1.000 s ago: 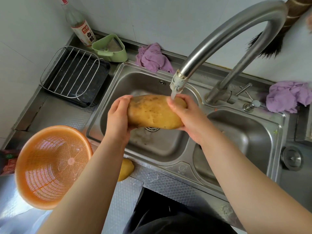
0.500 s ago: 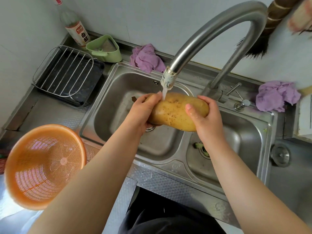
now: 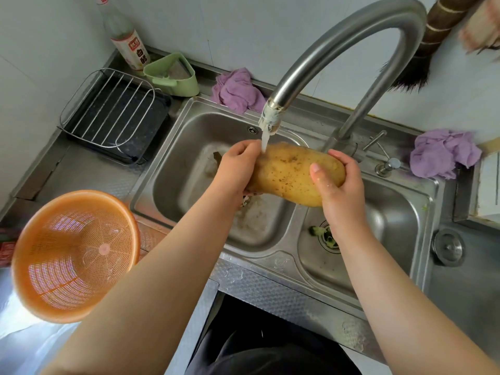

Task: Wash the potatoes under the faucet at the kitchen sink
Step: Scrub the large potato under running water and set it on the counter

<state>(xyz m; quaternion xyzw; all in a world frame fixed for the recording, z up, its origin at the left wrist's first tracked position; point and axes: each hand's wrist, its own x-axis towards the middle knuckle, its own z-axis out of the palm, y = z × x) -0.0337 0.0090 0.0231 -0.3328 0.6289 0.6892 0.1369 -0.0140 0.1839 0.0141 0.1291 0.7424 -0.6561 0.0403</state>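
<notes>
A large yellow-brown potato (image 3: 289,171) with dark specks is held over the steel double sink (image 3: 167,169). My left hand (image 3: 235,169) grips its left end and my right hand (image 3: 338,180) grips its right end, thumb on top. The curved steel faucet (image 3: 338,50) arches overhead. A thin stream of water (image 3: 264,142) falls from its spout onto the potato's left part, right beside my left hand.
An orange plastic colander (image 3: 73,253) sits on the counter at the left. A wire rack on a black tray (image 3: 113,115), a green container (image 3: 176,74) and a bottle (image 3: 127,41) stand at the back left. Purple cloths lie behind the sink (image 3: 238,90) and at the right (image 3: 443,152).
Both hands moved the potato to the right, so the water now lands on its left part instead of its right end. A second potato on the counter edge has left the view.
</notes>
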